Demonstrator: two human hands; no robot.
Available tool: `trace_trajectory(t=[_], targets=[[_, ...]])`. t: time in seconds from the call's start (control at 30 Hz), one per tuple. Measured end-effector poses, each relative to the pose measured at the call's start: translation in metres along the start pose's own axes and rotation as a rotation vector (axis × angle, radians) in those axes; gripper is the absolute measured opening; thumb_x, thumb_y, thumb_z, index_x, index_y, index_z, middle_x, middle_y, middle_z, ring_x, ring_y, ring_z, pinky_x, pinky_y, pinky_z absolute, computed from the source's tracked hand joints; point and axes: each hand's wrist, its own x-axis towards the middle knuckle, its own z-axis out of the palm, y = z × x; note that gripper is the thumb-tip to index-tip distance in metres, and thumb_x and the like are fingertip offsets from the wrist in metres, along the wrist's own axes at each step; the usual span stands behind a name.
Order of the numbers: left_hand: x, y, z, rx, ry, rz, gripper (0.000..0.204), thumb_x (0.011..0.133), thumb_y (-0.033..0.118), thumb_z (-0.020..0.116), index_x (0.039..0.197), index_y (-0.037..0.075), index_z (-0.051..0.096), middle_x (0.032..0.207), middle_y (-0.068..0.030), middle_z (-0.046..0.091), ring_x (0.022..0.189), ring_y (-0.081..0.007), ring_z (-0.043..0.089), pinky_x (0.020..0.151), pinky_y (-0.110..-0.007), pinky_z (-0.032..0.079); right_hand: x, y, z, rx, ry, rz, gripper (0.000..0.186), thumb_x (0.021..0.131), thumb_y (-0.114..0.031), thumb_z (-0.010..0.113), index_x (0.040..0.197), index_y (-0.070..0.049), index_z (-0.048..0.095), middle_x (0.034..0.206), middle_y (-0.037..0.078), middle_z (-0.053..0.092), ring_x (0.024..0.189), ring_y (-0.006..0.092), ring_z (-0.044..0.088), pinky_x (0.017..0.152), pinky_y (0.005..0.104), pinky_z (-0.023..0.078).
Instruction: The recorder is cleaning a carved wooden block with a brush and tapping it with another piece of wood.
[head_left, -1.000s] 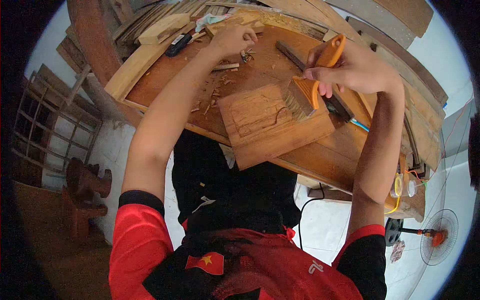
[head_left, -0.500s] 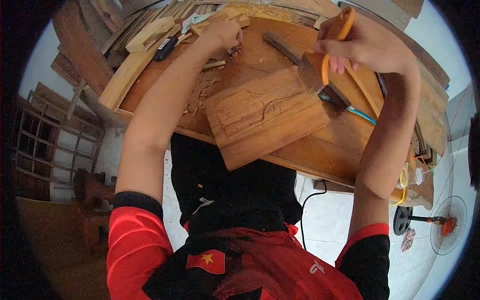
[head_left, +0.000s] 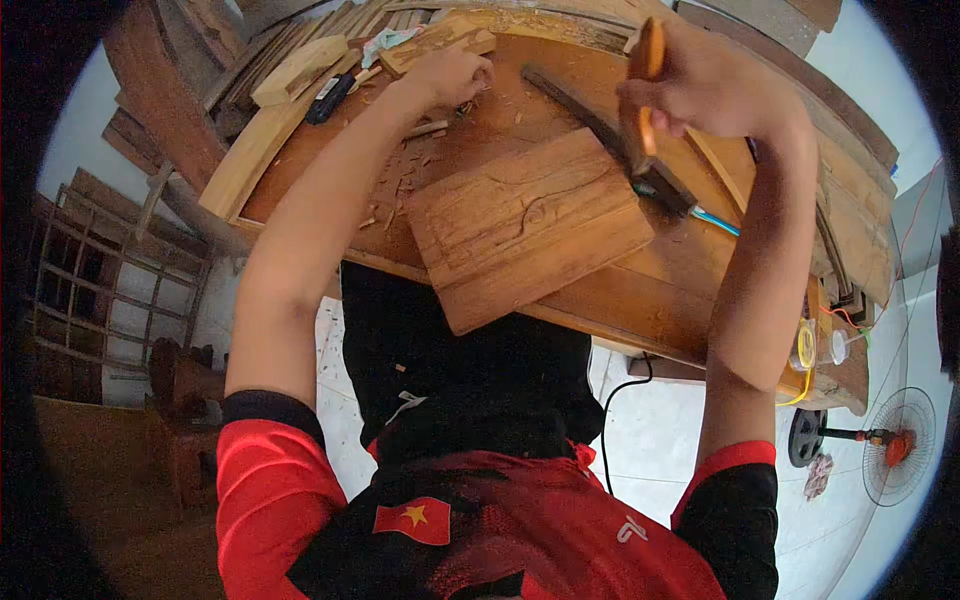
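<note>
In front of me a rectangular wooden board (head_left: 530, 240) with carved curving lines lies at a slant, its near corner past the table edge. My right hand (head_left: 705, 90) is raised beyond its far right corner, closed round an orange-handled tool (head_left: 650, 50) that looks like a brush. The tool's lower part is blurred and partly behind my fingers. My left hand (head_left: 455, 78) is over the far left of the table, its fingers curled near small wood chips (head_left: 465, 108). Whatever those fingers hold is hidden.
A long dark bar (head_left: 570, 100) lies beyond the board, and a blue stick-like thing (head_left: 715, 220) to its right. At left are a black-handled tool (head_left: 332, 97), a pale wood block (head_left: 300, 70) and stacked planks. A fan (head_left: 895, 445) stands at lower right.
My right hand and the orange-handled tool have moved left; the brown part seen over the board's corner no longer shows there. My left hand has shifted slightly. The board has slid a little left.
</note>
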Motion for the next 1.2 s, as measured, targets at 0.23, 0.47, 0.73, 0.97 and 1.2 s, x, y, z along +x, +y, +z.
trace_trajectory(t=[0.23, 0.47, 0.73, 0.97, 1.2], targets=[[-0.029, 0.01, -0.019, -0.014, -0.034, -0.021, 0.025, 0.102, 0.028, 0.066, 0.12, 0.014, 0.074, 0.117, -0.0092, 0.076, 0.11, -0.0328, 0.071, 0.094, -0.048, 0.057, -0.002, -0.012, -0.028, 0.067, -0.238, -0.062, 0.023, 0.103, -0.017, 0.063, 0.097, 0.003, 0.074, 0.085, 0.008, 0.078, 0.072, 0.0147, 0.069, 0.066, 0.0327, 0.057], [-0.071, 0.029, -0.051, 0.062, 0.072, 0.225, 0.028, 0.104, 0.03, 0.059, 0.115, 0.007, 0.073, 0.116, -0.0119, 0.074, 0.109, -0.0345, 0.07, 0.093, -0.047, 0.056, 0.001, -0.026, -0.027, -0.075, -0.218, -0.074, 0.021, 0.104, -0.017, 0.064, 0.1, -0.001, 0.077, 0.086, 0.007, 0.077, 0.07, 0.0137, 0.067, 0.063, 0.0308, 0.054], [-0.193, 0.13, -0.081, -0.309, 0.031, 0.405, 0.047, 0.098, 0.034, 0.069, 0.138, 0.009, 0.065, 0.147, -0.0127, 0.061, 0.135, -0.0347, 0.057, 0.114, -0.048, 0.046, 0.0, -0.051, -0.021, 0.086, -0.564, -0.066, 0.021, 0.103, -0.017, 0.063, 0.107, 0.001, 0.075, 0.092, 0.008, 0.079, 0.073, 0.0156, 0.072, 0.065, 0.0288, 0.057], [-0.239, 0.125, -0.07, -0.296, 0.005, 0.423, 0.073, 0.095, 0.042, 0.07, 0.157, 0.013, 0.048, 0.166, -0.0128, 0.041, 0.154, -0.0353, 0.036, 0.128, -0.052, 0.029, -0.007, -0.022, -0.026, 0.017, -0.272, -0.136, 0.024, 0.103, -0.018, 0.067, 0.109, 0.002, 0.076, 0.093, 0.009, 0.08, 0.074, 0.017, 0.074, 0.067, 0.0307, 0.059], [-0.241, 0.112, -0.066, -0.315, 0.051, 0.463, 0.068, 0.094, 0.041, 0.071, 0.153, 0.012, 0.053, 0.162, -0.0111, 0.047, 0.151, -0.0338, 0.042, 0.125, -0.052, 0.034, -0.044, 0.011, -0.01, 0.219, -0.004, -0.169, 0.028, 0.104, -0.025, 0.07, 0.125, -0.008, 0.073, 0.102, 0.001, 0.075, 0.076, 0.008, 0.065, 0.063, 0.0223, 0.049]])
